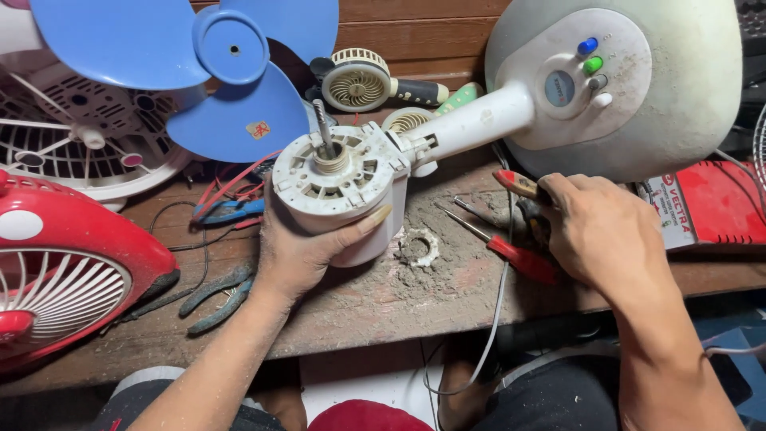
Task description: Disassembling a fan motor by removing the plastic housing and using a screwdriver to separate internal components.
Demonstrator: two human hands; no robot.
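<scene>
Fingers of the right hand [604, 227] are curled down over red-handled pliers [520, 185], so the jaws are hidden, probably gripped. Red screwdriver [511, 251] lies just beside it. Left hand [307, 247] wraps the white fan motor [339, 179] from below, shaft up. Red box [710, 203] with a white label sits far right, cut off.

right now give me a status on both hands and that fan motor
Left hand gripping white fan motor, shaft up. Right hand on red-handled tools. Plastic ring and dust beside motor.
</scene>
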